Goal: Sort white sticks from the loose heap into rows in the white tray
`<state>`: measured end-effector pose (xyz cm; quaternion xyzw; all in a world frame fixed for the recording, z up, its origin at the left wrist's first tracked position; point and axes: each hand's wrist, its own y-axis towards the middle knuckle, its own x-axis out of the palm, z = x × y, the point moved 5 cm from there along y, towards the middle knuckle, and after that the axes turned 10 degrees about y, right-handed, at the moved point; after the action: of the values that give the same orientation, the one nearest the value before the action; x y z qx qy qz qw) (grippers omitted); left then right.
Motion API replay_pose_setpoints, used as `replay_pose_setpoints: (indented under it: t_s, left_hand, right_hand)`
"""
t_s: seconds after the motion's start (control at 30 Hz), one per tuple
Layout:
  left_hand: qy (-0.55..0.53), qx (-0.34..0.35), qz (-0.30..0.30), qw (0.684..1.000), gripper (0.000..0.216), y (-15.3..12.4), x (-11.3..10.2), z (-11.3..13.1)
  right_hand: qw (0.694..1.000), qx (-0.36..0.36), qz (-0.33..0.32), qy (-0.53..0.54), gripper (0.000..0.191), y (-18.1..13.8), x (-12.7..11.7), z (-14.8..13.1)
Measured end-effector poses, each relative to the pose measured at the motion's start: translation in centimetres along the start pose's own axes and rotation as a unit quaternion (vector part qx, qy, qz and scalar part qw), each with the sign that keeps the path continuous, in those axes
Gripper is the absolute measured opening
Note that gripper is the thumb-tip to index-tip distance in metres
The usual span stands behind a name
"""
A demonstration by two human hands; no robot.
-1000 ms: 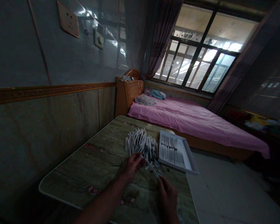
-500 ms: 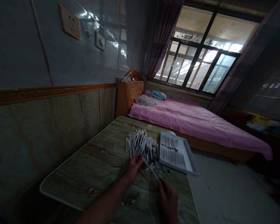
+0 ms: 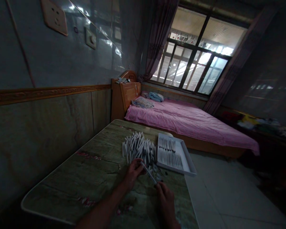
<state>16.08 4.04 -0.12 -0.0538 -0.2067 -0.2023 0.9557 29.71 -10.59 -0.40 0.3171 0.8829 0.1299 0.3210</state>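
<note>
Stick (image 3: 149, 173), pale and pen-slim, bridges left hand (image 3: 133, 171) and right hand (image 3: 165, 194), each pinched closed on one end (for steadiness, I'd guess), near similar heaped sticks (image 3: 138, 147).

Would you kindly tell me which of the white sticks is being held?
The stick spanning from the left hand to the right hand, gripped by both; the others lie in the pile or the tray.

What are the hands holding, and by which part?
A slim pale stick: the left hand grips its far end, the right hand its near end.
</note>
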Motion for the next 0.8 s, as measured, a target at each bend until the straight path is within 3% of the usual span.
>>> replay_pose_setpoints:
  t_s: [0.27,0.43,0.6,0.8]
  left_hand:
    - [0.024,-0.016,0.003,1.0,0.058,0.2,-0.3,0.5]
    - [0.002,-0.026,0.003,1.0,0.063,0.0,-0.4,0.9]
    - [0.022,-0.02,0.047,0.998,0.064,0.5,-0.9,0.4]
    - [0.08,-0.004,0.086,0.993,0.058,0.8,-0.3,0.1]
  right_hand:
    - [0.98,0.095,-0.119,0.127,0.046,0.3,1.4,-1.3]
    - [0.969,0.138,-0.099,0.18,0.041,1.7,0.4,-1.2]
    - [0.958,0.227,-0.084,0.156,0.047,7.2,-3.5,1.4]
    - [0.965,0.254,-0.03,-0.05,0.046,16.3,-8.6,5.8]
